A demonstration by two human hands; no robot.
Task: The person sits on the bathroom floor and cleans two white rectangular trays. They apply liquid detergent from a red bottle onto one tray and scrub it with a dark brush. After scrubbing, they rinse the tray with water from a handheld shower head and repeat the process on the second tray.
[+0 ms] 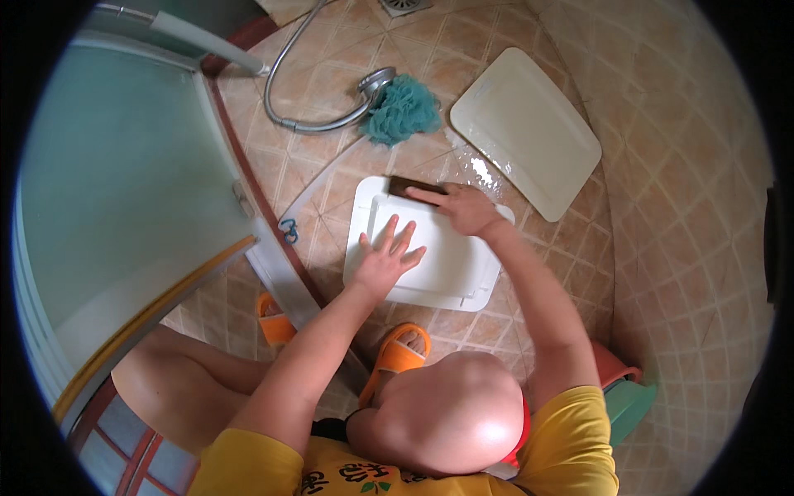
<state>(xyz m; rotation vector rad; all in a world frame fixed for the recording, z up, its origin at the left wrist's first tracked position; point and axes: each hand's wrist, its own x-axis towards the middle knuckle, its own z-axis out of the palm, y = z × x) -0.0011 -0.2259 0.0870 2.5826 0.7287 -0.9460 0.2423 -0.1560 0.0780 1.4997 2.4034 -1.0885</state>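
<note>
A white plastic panel with rounded corners and a raised inner ridge [446, 263] lies on the tiled floor in front of me. My left hand [386, 260] rests on its left part with fingers spread, holding nothing. Along the panel's far edge, my right hand [470, 209] grips a dark brown block-shaped scrubbing brush [414, 188], one finger stretched along its back. The brush's underside is hidden. A second, cream-coloured panel [527, 133] lies beyond and to the right, beside a shiny wet patch [482, 172] on the tiles.
A teal mesh bath puff [403, 110] touches a chrome shower head [376, 80] with its hose [273, 80]. A floor drain [404, 5] is at the far edge. Left stands a frosted shower door [142, 161] above a raised sill [291, 273]. Red and green basins [629, 403] sit at right.
</note>
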